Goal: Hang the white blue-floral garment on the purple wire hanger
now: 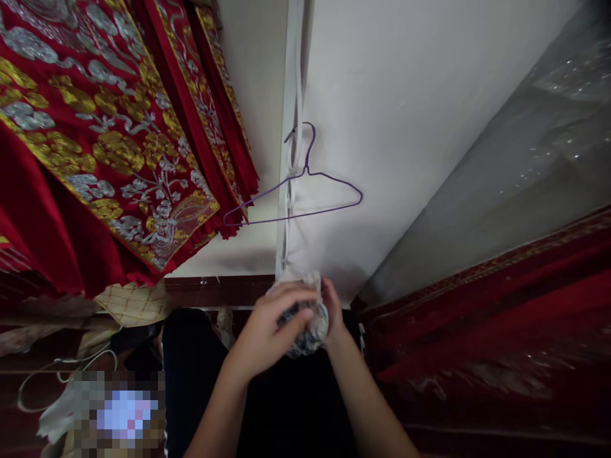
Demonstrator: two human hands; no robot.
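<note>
A bunched-up white cloth [308,334] with a blue and dark pattern sits between my two hands, above my lap. My left hand [274,321] is closed over its left side and top, with the thumb pressed against the near face. From the right, my right hand [335,312] cups the same bundle; most of its fingers are hidden behind it. Folds and crumples show in the cloth, but I cannot tell what kind of piece it is. Beyond the hands, a purple wire hanger [308,172] hangs by its hook on a white strap [296,83], with nothing on it.
Red cloth with gold and silver embroidery [114,146] hangs at the upper left. A pale wall [372,83] stands ahead. Clear plastic sheeting [482,146] and red fabric [477,337] line the right side. A cream quilted item [136,304] and a white cord [28,388] lie at the lower left.
</note>
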